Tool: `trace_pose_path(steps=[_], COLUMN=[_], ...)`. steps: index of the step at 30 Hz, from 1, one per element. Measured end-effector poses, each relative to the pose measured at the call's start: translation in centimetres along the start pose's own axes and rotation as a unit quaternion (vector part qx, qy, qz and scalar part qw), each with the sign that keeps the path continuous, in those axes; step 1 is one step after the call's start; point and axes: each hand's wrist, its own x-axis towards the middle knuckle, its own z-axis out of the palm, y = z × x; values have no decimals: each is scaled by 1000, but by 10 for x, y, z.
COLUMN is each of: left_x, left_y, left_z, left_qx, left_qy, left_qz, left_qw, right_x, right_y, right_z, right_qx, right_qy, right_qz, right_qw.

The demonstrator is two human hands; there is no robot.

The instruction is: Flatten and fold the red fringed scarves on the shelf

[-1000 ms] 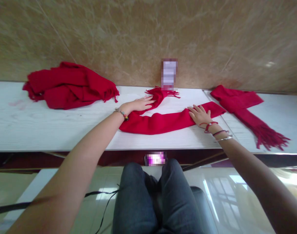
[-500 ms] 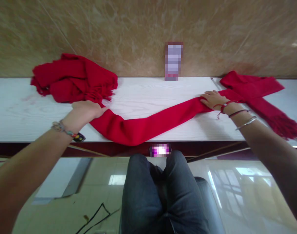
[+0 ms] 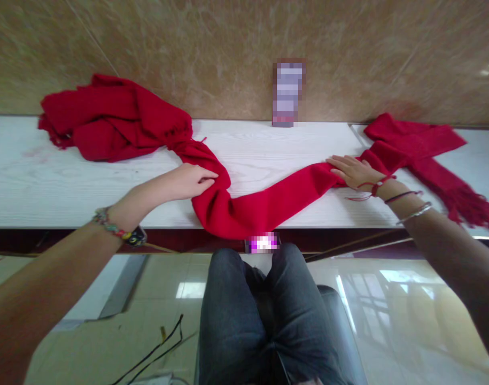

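A long red scarf [image 3: 264, 206] lies in a curve along the white tabletop, its middle sagging over the front edge. My left hand [image 3: 192, 181] is closed on the scarf's edge at the left bend, thumb and fingers pinching the cloth. Flat on the scarf further right rests my right hand [image 3: 354, 170], fingers stretched out. Beyond it, the cloth folds over itself and ends in a fringe [image 3: 474, 208]. At the left, the strip runs up to a crumpled heap of red cloth [image 3: 111, 120]; whether they are one piece I cannot tell.
The white tabletop [image 3: 244, 144] meets a brown marbled wall [image 3: 212, 53]. A blurred upright card or box [image 3: 287, 93] leans there. A lit, blurred screen [image 3: 263, 243] shows below the front edge, above my knees. A cable [image 3: 156, 347] lies on the floor.
My left hand has moved right, drawing the scarf with it and stretching a strip out from the heap. The sagging middle has shifted right. My right hand stays nearly in place.
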Motion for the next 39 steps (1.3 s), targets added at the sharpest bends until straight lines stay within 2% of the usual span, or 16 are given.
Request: trace_pose_path(steps=[3, 6, 8, 10, 12, 14, 16, 19, 21, 25, 27, 30, 32, 34, 36, 39], left_x=[14, 30, 42, 55, 68, 79, 87, 97, 105, 123, 129, 128, 120, 108, 92, 68], left_y=[12, 14, 16, 24, 42, 69, 102, 148, 168, 181, 177, 162, 150, 138, 126, 112], left_z=[2, 8, 11, 9, 4, -2, -7, -12, -14, -13, -10, -8, -9, -13, -18, -25], left_qx=[21, 48, 53, 45, 27, 5, -13, -39, -49, -39, -38, -50, -53, -55, -63, -106], left_qy=[16, 68, 66, 55, 40, 3, -37, -50, -58, -92, -96, -106, -115, -125, -137, -168], left_qz=[29, 29, 16, 14, 35, 80, 137, 202, 227, 259, 263, 252, 239, 222, 202, 156], left_qw=[999, 996, 996, 997, 998, 997, 990, 977, 971, 961, 959, 961, 963, 966, 968, 968], right_x=[0, -2, -7, -14, -26, -39, -51, -62, -65, -68, -68, -60, -47, -28, -8, 15], right_y=[12, 30, 49, 73, 94, 107, 113, 119, 126, 142, 140, 117, 89, 58, 32, 9], right_z=[-6, -20, -30, -33, -27, -13, 1, 12, 12, 6, 4, -3, -10, -18, -26, -41], right_qx=[4, 20, 30, 38, 48, 57, 60, 51, 45, 47, 47, 39, 47, 65, 66, 44], right_qy=[28, 159, 281, 352, 325, 231, 158, 105, 78, 77, 115, 226, 256, 198, 98, -40], right_qz=[2, -20, 37, 155, 265, 320, 324, 333, 336, 326, 321, 258, 142, -8, -111, -155], right_qw=[1000, 987, 958, 922, 907, 917, 931, 936, 938, 941, 939, 938, 955, 978, 987, 986])
